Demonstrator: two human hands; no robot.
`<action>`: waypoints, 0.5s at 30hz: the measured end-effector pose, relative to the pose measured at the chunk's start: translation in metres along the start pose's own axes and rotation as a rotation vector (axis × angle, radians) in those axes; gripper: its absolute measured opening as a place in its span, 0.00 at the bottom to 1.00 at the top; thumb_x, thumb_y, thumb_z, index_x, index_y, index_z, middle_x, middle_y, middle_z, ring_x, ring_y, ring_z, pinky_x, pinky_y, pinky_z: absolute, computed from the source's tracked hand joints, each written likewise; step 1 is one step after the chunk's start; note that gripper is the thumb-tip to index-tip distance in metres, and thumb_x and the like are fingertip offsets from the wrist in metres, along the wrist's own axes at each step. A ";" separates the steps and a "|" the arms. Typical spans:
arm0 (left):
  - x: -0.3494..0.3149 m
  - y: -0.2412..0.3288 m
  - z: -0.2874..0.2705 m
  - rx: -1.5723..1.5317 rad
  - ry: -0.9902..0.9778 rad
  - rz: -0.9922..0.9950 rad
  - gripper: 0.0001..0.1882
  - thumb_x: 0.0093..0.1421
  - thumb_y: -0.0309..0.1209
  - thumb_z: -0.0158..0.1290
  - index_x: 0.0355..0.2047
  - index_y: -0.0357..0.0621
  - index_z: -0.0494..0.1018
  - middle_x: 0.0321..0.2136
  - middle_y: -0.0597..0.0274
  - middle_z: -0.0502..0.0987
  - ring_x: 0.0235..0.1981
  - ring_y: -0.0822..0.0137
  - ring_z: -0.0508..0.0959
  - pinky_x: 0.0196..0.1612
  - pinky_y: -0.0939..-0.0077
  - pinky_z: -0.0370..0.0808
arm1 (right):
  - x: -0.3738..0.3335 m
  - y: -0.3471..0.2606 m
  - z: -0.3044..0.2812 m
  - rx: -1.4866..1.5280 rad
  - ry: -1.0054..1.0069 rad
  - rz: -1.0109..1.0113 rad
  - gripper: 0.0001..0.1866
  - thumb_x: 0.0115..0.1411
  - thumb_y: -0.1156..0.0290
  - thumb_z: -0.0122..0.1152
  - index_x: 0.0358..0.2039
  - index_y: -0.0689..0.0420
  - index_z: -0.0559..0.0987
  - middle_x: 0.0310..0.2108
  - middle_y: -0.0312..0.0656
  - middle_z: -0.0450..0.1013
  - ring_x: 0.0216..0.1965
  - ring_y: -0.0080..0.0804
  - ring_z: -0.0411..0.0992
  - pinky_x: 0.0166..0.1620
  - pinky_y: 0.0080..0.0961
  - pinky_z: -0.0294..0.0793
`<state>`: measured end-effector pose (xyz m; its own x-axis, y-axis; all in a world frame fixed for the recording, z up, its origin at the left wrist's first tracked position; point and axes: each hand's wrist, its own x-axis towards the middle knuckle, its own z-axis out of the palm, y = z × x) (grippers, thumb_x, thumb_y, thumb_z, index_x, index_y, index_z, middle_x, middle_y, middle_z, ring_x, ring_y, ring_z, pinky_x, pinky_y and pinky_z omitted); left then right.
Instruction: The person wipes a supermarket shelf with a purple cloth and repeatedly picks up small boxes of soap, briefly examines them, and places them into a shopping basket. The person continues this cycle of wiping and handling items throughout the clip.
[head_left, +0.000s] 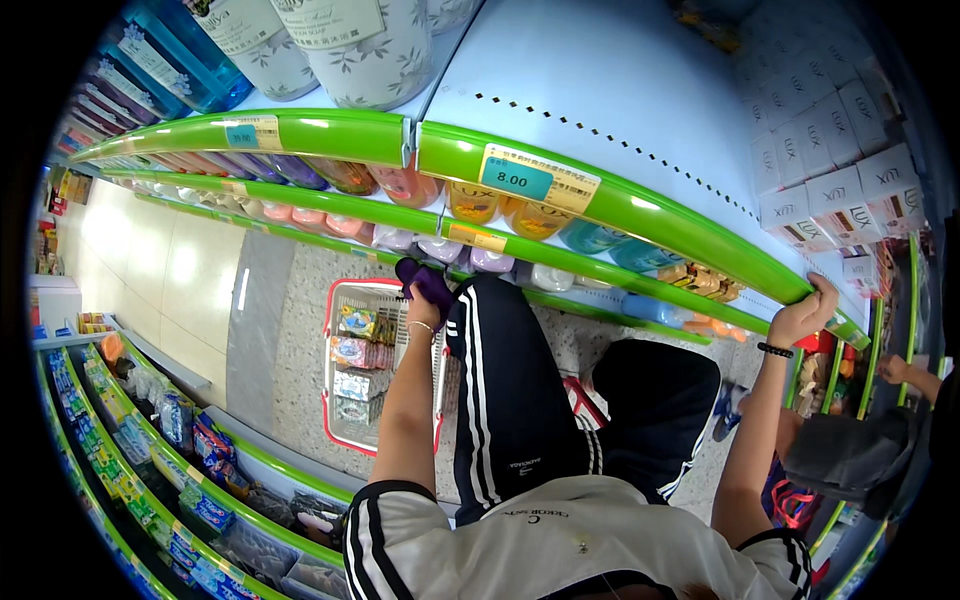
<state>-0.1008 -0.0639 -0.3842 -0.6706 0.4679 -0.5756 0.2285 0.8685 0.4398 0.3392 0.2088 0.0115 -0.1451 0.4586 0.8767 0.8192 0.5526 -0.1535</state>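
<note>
My left hand (431, 305) reaches down beside the lower shelves, its fingers closed on a dark purple, soft-looking item (408, 271) whose kind I cannot make out. Just below that hand stands a white shopping basket with a red rim (328, 375). Inside it several small boxed packs (362, 355) lie in a row. Out to the right, my right hand (803, 312) is wrapped round the green front edge (690, 247) of the upper shelf.
White boxes (845, 200) are stacked at the shelf's right end; large bottles (355, 50) stand at its upper left. Lower shelves hold coloured bottles (540, 218). Another rack (150, 440) lines the lower left. Another person's hand (893, 370) shows at the far right.
</note>
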 end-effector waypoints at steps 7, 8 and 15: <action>-0.016 0.005 0.000 -0.041 0.123 0.084 0.45 0.48 0.37 0.58 0.61 0.41 0.45 0.51 0.31 0.64 0.48 0.37 0.71 0.51 0.53 0.69 | 0.000 -0.005 0.000 -0.041 0.018 0.006 0.10 0.52 0.74 0.42 0.27 0.60 0.74 0.30 0.44 0.72 0.34 0.42 0.67 0.43 0.34 0.59; -0.028 0.015 -0.009 -0.033 0.148 0.103 0.44 0.48 0.37 0.58 0.60 0.40 0.46 0.50 0.33 0.65 0.48 0.38 0.71 0.51 0.54 0.69 | -0.001 -0.004 -0.002 -0.050 0.019 0.015 0.10 0.52 0.73 0.42 0.27 0.59 0.75 0.30 0.44 0.72 0.34 0.41 0.66 0.43 0.34 0.59; -0.197 0.171 -0.139 -0.391 0.266 0.446 0.24 0.54 0.30 0.56 0.50 0.44 0.64 0.32 0.52 0.74 0.34 0.58 0.76 0.39 0.62 0.72 | 0.000 -0.008 -0.003 -0.041 0.027 0.016 0.10 0.52 0.71 0.43 0.28 0.57 0.75 0.31 0.43 0.72 0.33 0.41 0.65 0.42 0.35 0.58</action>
